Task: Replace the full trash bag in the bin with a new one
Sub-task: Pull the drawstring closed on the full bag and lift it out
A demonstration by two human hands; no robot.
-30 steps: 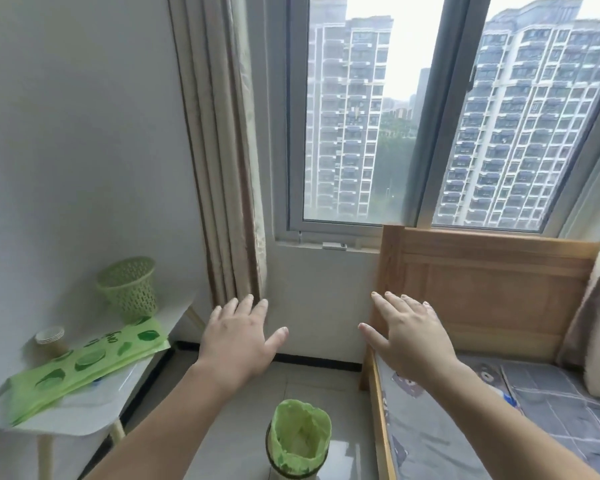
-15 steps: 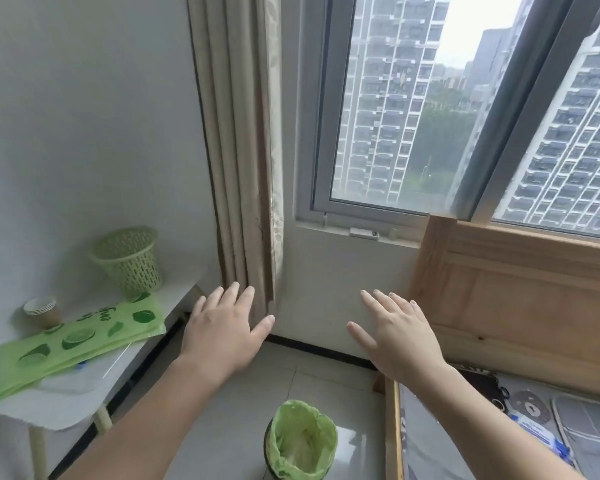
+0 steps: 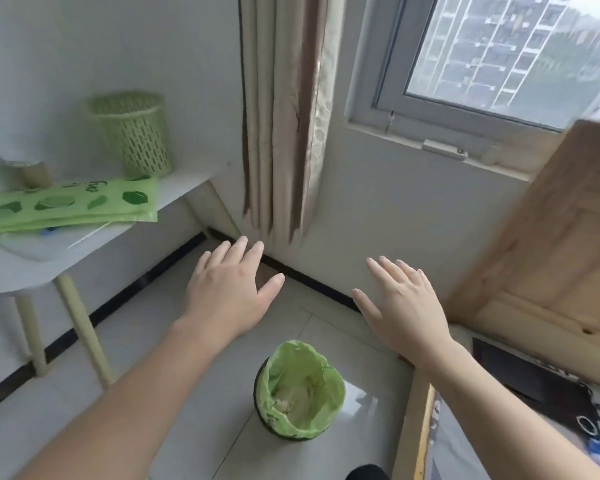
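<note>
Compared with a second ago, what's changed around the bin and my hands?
The view tipped down and left, so the bin with its green bag shows more fully. Both hands, left and right, stayed open, flat and empty. Nothing was grasped; the table items are unmoved.

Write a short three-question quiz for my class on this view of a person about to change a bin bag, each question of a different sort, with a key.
1. True or false: the left hand is gripping the green bag in the bin.
2. Where is the flat green packet?
A. on the floor
B. on the white side table
C. inside the bin
3. Fill in: beside the packet, at the wall, stands a green lattice ____.

Key
1. False: both the left hand and the right hand are open and spread in the air above the bin, holding nothing.
2. B
3. basket
</note>
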